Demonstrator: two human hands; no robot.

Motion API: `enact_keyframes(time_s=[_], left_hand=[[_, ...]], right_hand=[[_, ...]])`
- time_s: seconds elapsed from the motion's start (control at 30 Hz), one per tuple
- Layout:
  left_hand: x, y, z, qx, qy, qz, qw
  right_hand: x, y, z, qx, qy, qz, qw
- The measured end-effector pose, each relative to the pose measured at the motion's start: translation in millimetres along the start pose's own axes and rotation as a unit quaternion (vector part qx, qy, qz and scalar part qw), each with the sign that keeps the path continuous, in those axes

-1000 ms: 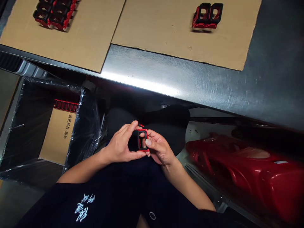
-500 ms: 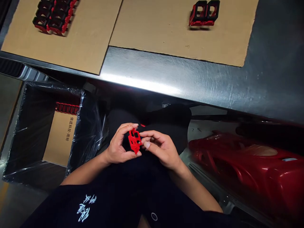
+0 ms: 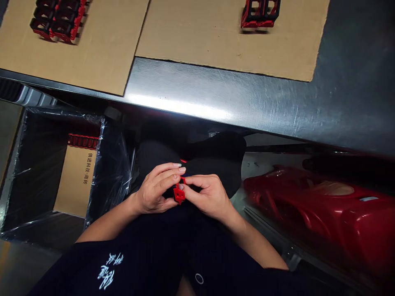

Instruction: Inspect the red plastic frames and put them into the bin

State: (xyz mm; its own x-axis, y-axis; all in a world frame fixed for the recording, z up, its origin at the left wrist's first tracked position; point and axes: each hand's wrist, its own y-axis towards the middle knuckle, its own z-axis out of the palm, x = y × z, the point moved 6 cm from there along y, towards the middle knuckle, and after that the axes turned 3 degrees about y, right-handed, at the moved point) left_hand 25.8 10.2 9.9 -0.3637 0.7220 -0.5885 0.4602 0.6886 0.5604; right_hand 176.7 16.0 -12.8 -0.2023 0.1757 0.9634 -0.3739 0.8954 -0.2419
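Observation:
A small red frame-shaped part (image 3: 179,194) sits between my two hands above my dark-clad lap, and most of it is hidden by my fingers. My left hand (image 3: 156,189) pinches it from the left between thumb and fingers. From the right, my right hand (image 3: 208,196) grips it too, with the thumb pressed on its upper end. A thin red sliver (image 3: 184,160) shows just beyond my fingertips, and I cannot tell whether it belongs to the part.
A steel table edge (image 3: 197,102) runs across the view, bearing cardboard sheets (image 3: 197,37) with stacks of red-and-black frames (image 3: 57,20). At left stands a plastic-lined box (image 3: 77,176) holding a red strip. A large glossy red shell (image 3: 321,205) lies at right.
My hands have moved closer together and now cover most of the red part. The part has turned since the earlier frames, and less of it shows.

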Motion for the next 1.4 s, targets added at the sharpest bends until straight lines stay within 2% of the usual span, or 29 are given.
enact_keyframes(time_s=[0.67,0.77,0.97,1.23,1.4], left_hand=[[-4.0,4.5,-3.7,0.023,-0.028,0.002,0.999],[-4.4,5.3,-3.8,0.025,-0.029,0.001,0.999],[-4.3,3.8,-2.8,0.023,-0.024,0.009,0.999],[-1.0,0.9,-4.4,0.026,-0.045,-0.011,0.999],[0.7,-1.3,-3.1,0.018,-0.044,-0.011,0.999]], right_hand=[[13.0,-3.8,-6.5,0.113,-0.021,-0.048,0.992],[11.2,-4.7,-5.3,0.114,-0.014,-0.048,0.992],[9.7,-2.6,-3.2,0.074,-0.035,-0.027,0.996],[11.9,-5.3,-5.4,0.145,-0.015,-0.068,0.987],[9.5,-3.1,-1.9,0.102,-0.003,-0.019,0.995]])
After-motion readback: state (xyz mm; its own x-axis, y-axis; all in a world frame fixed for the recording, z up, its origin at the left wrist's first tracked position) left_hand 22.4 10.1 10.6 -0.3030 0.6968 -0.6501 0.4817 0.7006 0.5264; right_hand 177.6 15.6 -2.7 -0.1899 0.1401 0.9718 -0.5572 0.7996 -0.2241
